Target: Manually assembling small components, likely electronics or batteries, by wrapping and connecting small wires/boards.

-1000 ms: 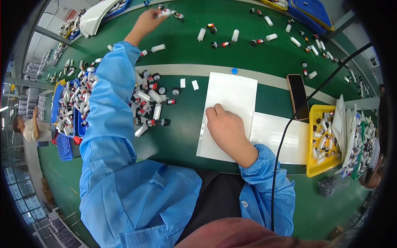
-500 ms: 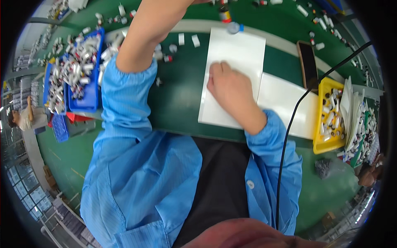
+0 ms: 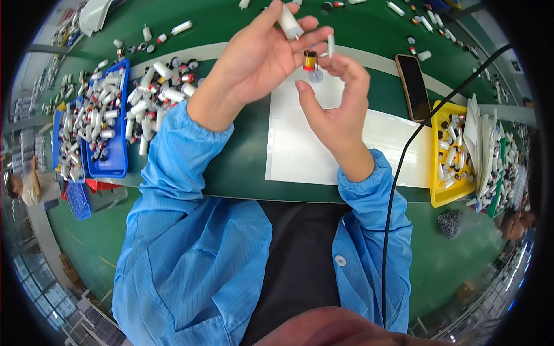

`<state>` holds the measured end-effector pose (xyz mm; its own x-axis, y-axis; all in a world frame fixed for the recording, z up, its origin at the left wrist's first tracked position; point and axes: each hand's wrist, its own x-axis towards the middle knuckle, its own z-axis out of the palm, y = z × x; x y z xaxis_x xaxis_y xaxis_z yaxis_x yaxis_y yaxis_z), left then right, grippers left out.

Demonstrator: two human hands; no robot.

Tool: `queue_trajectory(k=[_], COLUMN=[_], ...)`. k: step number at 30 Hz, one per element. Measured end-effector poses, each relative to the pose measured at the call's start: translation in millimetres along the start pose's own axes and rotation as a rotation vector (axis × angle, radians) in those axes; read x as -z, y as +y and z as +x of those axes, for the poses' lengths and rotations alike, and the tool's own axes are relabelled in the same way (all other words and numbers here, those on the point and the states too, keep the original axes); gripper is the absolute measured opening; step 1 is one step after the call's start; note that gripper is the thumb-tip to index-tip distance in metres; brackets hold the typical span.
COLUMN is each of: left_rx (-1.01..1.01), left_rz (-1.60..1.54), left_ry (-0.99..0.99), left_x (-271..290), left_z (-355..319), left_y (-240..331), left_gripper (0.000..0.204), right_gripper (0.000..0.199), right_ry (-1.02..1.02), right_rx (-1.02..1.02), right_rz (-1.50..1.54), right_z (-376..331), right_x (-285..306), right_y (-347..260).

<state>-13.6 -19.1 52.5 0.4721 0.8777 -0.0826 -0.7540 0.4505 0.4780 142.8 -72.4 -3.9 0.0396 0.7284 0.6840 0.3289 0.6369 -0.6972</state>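
1. My fingers on the left hand (image 3: 254, 57) curl around a white tube (image 3: 288, 22) near the top centre of the frame, pinning it between fingertips and thumb.
2. A small yellow and red cylinder (image 3: 310, 60) sits between both hands, touching my left fingertips.
3. My right hand (image 3: 334, 104) holds a thin white stick (image 3: 330, 44) upright in its upper fingers, thumb spread open below.
4. Both hands hover over a white sheet (image 3: 300, 150) on the green table (image 3: 242, 155).
5. A blue tray (image 3: 109, 167) heaped with white tubes lies at the left; a yellow tray (image 3: 441, 196) and a black phone (image 3: 412, 86) lie at the right.
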Motion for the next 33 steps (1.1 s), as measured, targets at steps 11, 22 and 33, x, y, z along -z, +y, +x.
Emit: queue_trajectory(k=[11,22,33], left_rx=[-0.040,-0.083,-0.062], left_rz=[0.947,0.816,1.051], left_ry=[-0.187,-0.219,-0.147], left_x=[18.6,17.4,12.6], left_z=[-0.9,1.3,-0.4], left_y=[-10.4,-9.2,-14.6], left_gripper=[0.050,0.034,0.051], right_gripper=[0.045,0.024,0.014], right_ry=[0.037,0.053,-0.108], right_rx=[-0.060,-0.069,-0.585], right_rz=[0.118,0.261,0.637], right_z=[-4.3,6.3,10.7], right_x=[7.7,22.2,30.4], right_y=[12.4,17.4,7.6])
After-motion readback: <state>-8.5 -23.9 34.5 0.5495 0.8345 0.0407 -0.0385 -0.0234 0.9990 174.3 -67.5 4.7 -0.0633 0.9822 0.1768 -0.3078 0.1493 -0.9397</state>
